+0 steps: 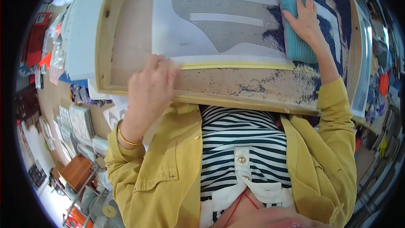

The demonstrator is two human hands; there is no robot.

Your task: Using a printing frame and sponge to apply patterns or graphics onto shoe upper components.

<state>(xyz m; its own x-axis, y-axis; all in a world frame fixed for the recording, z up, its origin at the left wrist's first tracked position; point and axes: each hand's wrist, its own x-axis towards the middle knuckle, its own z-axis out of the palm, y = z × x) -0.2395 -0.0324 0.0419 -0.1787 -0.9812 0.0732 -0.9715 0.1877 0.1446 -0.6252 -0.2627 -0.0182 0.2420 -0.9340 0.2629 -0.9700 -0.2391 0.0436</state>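
Note:
A teal ribbed cloth pad [300, 42] lies across the right part of a white sheet [168, 38]. My right hand [304, 20] grips it from above, thumb toward the left and fingers spread over the top. The sheet bears a grey pattern of fine lines [223, 12] with a pale bar through it. Along its near edge runs a yellow strip [236, 66]. At that strip's left end is my left hand [154, 80], fingers curled down and slightly blurred; what they hold is hidden. Dark blue grains [274, 33] cover part of the pattern beside the pad.
A shallow wooden tray [106, 29] surrounds the sheet, its raised near wall close to my body. More dark grains [261, 86] are scattered on its base and heaped at the far right. Stacked boards [82, 122] and a fan [107, 211] stand below on the left.

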